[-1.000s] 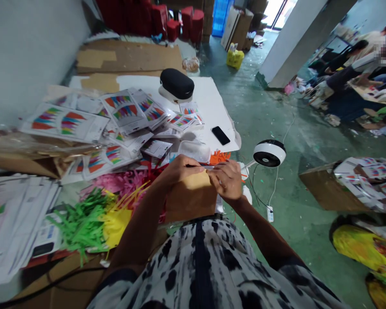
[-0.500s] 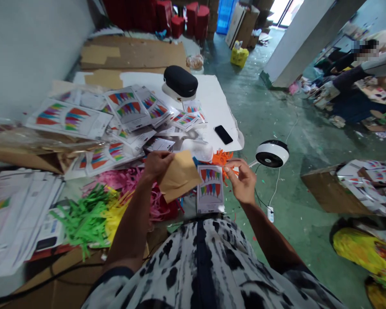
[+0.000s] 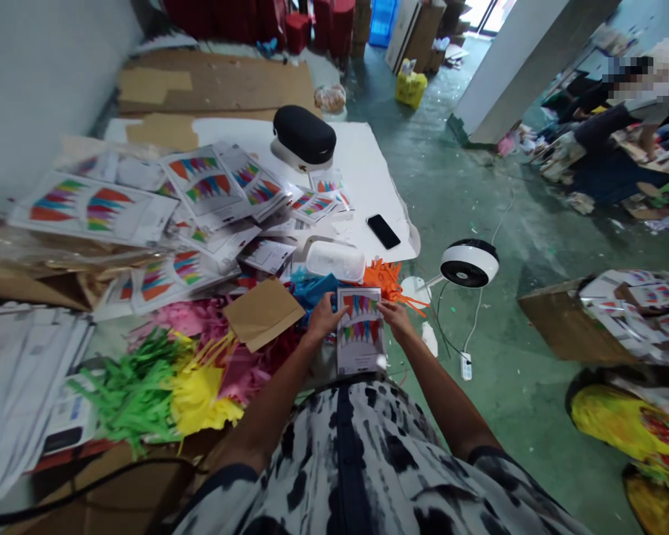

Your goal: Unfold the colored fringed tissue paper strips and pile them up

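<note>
In front of my body lies a flat white packet (image 3: 360,351) printed with rows of coloured tassels. My left hand (image 3: 322,321) pinches its upper left edge. On the opposite edge, near the top corner, my right hand (image 3: 397,318) has its fingertips closed. Beyond the packet are blue paper fringes (image 3: 315,288) and orange fringes (image 3: 389,276). To the left, a square of brown paper (image 3: 264,313) rests over pink fringes (image 3: 245,377). Yellow fringes (image 3: 201,397) and green fringes (image 3: 131,394) spread further left.
A pile of printed packets (image 3: 206,186) covers the table's left. A black case (image 3: 305,135), a phone (image 3: 383,231) and a clear plastic tray (image 3: 335,260) sit beyond. A white fan (image 3: 469,264) stands right, near a carton of packets (image 3: 557,319). Another person works far right.
My left hand has let go of the brown paper, now lying on the fringes, and moved right to the packet. My right hand has moved left and down from the orange fringes to the packet's edge.
</note>
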A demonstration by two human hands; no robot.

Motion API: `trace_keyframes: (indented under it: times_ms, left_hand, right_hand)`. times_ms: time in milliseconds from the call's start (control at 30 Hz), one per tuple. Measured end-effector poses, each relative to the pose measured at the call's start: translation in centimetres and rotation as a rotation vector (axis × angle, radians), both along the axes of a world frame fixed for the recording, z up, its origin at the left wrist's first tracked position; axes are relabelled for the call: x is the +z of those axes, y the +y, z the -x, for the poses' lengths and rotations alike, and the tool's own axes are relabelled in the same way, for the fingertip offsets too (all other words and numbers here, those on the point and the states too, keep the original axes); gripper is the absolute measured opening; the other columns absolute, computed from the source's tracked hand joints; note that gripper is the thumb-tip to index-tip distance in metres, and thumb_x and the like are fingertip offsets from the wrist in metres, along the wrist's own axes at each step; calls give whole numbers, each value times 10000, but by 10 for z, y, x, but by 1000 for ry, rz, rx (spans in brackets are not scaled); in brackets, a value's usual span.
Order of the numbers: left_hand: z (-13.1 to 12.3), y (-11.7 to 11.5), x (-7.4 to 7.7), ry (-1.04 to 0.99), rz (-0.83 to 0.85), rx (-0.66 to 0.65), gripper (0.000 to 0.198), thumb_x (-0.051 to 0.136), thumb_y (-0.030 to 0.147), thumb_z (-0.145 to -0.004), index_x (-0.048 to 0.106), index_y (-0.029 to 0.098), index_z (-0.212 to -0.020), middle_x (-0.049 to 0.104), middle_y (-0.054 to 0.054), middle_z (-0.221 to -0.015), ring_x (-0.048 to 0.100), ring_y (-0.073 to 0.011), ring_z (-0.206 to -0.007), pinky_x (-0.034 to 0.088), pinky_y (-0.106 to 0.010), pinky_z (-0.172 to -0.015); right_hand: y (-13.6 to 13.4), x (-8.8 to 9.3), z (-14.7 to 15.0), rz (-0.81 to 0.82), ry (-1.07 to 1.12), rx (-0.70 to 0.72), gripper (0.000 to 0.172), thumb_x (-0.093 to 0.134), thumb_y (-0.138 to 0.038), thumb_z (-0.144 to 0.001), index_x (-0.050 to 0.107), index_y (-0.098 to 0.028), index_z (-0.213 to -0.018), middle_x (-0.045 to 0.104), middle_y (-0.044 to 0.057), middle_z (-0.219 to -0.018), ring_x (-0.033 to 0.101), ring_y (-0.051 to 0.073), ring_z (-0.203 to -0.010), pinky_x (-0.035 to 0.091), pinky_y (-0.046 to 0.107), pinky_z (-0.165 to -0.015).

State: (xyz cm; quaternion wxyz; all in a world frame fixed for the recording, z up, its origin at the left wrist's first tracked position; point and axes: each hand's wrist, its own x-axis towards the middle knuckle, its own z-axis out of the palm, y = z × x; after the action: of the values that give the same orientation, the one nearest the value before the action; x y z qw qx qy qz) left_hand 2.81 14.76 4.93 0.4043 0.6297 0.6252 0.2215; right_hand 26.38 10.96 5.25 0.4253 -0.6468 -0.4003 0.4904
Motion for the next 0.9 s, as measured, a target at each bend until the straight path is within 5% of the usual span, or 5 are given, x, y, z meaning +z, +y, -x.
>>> trace_keyframes:
  times_ms: [133, 367, 633, 733, 900]
  left_hand:
    - [-30, -10, -10, 20, -13, 132, 644, 832, 387, -806, 509, 212, -1336, 637, -182, -1307, 631, -341, -1237, 486, -444, -1010]
    - [-5, -10, 15, 67, -202, 101, 673, 893, 443, -728, 534, 227, -1255, 604, -138, -1262, 580, -356, -1230, 455, -477, -1036]
    - [36, 16, 49, 44, -407, -215, 674, 887, 505, -738, 644, 280, -1325, 577, -114, -1326, 477, -351, -1326, 315, -521, -1191]
    - [39, 24, 60, -112, -384, -346, 555, 933, 515, -668, 748, 243, -1115, 553, -127, -1367, 494, -345, -1336, 397, -489, -1169]
    - [31, 18, 70, -416, -233, -437, 538, 883, 494, -755, 770, 235, -1213, 689, -117, -1203, 671, -266, -1095, 580, -420, -946]
  right_hand:
    - [-4, 5, 0, 50, 33, -45, 555, 820, -741, -582, 740, -208, -717, 742, 88, -998, 670, 247, -920, 495, 341, -750]
    - [-17, 24, -8, -17, -27, 45, 465, 857, -696, -613, 773, -254, -730, 743, 58, -1097, 635, 291, -1180, 458, 441, -1061]
    - [-23, 37, -6, -154, -159, 218, 337, 819, -604, -756, 787, -271, -790, 698, 61, -1167, 653, 255, -1150, 478, 428, -1074]
    - [-24, 42, -3, -185, -142, 267, 325, 812, -584, -783, 788, -262, -821, 678, 66, -1192, 646, 252, -1176, 460, 431, -1105]
    - [-24, 45, 0, -163, -56, 262, 387, 817, -637, -763, 771, -257, -821, 657, 76, -1227, 629, 265, -1233, 453, 440, -1130]
